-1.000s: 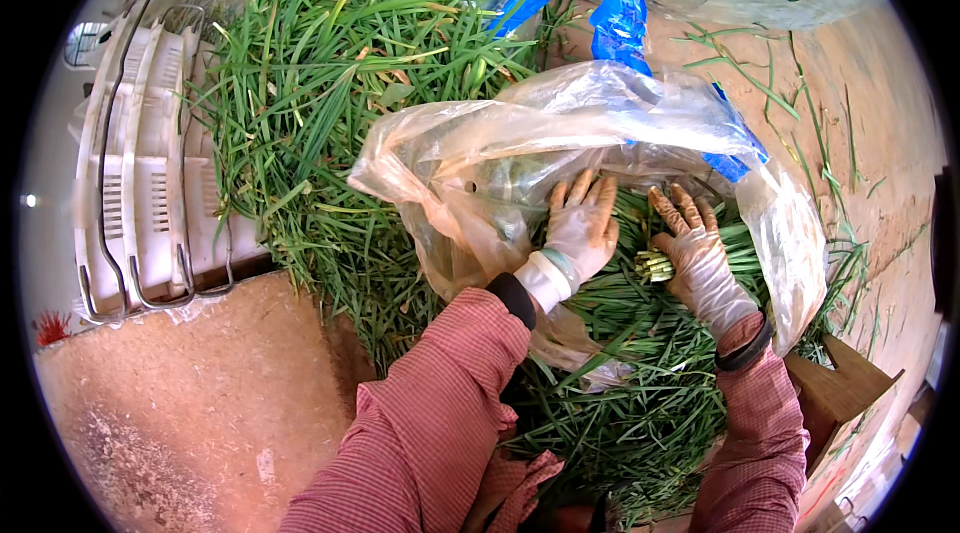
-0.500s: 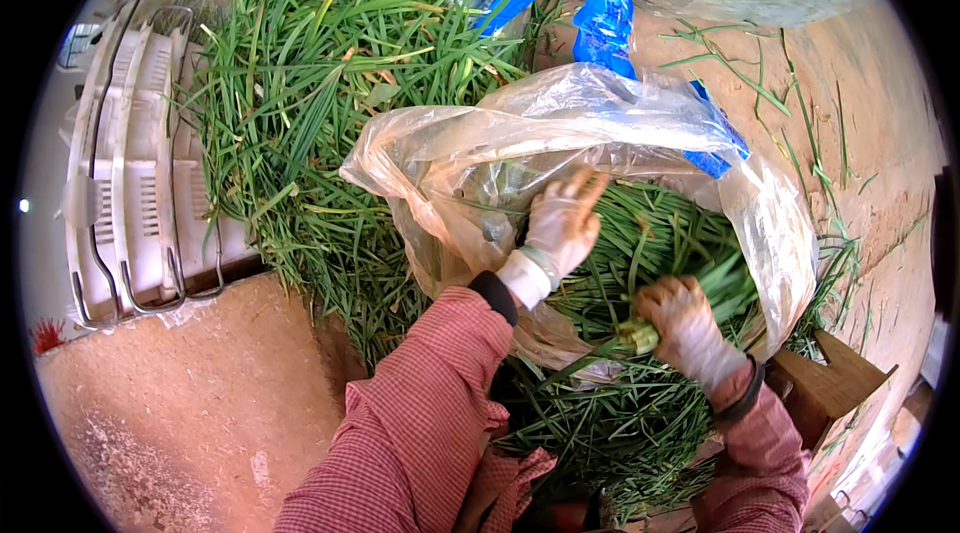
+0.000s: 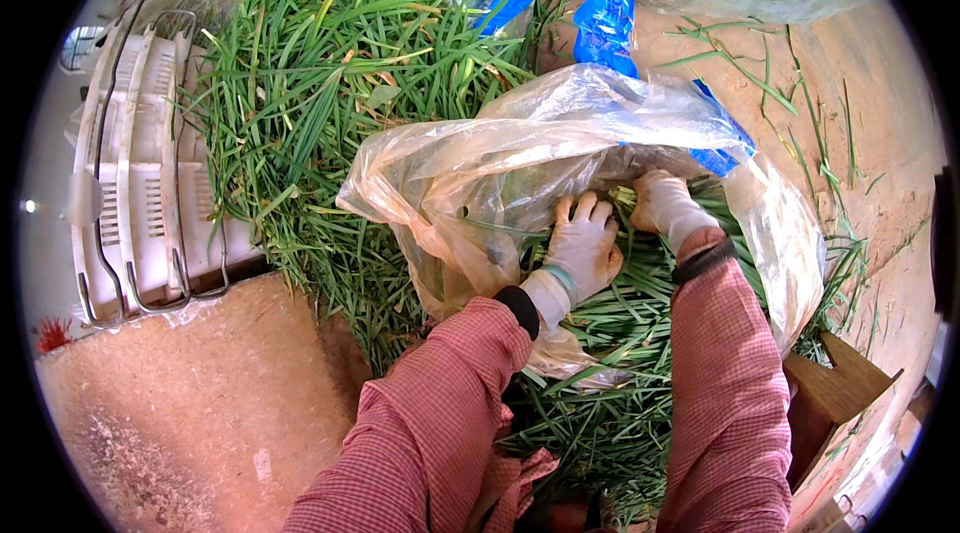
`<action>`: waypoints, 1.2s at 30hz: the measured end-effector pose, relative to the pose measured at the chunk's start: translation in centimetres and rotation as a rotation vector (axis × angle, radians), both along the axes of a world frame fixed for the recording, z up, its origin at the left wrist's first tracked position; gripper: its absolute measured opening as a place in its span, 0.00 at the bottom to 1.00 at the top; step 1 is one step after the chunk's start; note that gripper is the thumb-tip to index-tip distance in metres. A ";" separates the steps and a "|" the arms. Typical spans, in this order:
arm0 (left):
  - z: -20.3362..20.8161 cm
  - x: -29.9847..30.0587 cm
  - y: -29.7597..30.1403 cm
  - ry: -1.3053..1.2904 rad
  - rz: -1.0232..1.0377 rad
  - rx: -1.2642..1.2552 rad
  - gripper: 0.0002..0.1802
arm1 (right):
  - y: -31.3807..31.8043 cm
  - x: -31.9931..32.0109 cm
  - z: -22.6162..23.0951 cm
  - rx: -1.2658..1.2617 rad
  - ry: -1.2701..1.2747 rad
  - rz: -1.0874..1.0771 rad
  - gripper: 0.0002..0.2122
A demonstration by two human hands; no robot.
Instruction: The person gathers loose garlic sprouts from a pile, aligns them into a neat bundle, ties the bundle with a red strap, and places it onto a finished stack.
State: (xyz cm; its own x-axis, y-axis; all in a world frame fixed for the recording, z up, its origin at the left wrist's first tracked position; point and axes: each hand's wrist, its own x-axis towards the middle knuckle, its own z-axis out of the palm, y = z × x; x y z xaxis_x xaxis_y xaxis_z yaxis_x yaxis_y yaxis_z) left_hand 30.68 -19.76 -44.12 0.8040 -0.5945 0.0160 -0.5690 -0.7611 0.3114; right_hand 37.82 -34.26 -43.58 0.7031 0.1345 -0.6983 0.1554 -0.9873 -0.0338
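A clear plastic bag with a wide mouth holds long, flat green leaves that look like garlic chives. Inside it, my left hand in a soiled white glove lies palm down on the chives, fingers slightly bent and apart, gripping nothing I can see. Just to its right, deeper under the bag's far rim, my right hand, also gloved, is closed around a bunch of chives. Pale stem ends of that bunch poke out beside the thumb; its leaves are mostly hidden by the hand and sleeve.
A large heap of loose chives rises beyond the bag on the left. White plastic crates with metal handles stand at far left. Blue strapping lies behind the bag. A brown wooden piece is at right, below stray leaves.
My right hand has carried its bunch away from me and leftward, deeper into the bag. My left hand has shifted slightly down and right, onto the chives.
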 end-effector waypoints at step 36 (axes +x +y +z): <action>29.0 -17.9 -5.4 1.135 -0.373 -1.315 0.45 | -7.3 -26.4 36.1 1.721 -0.223 -0.960 0.14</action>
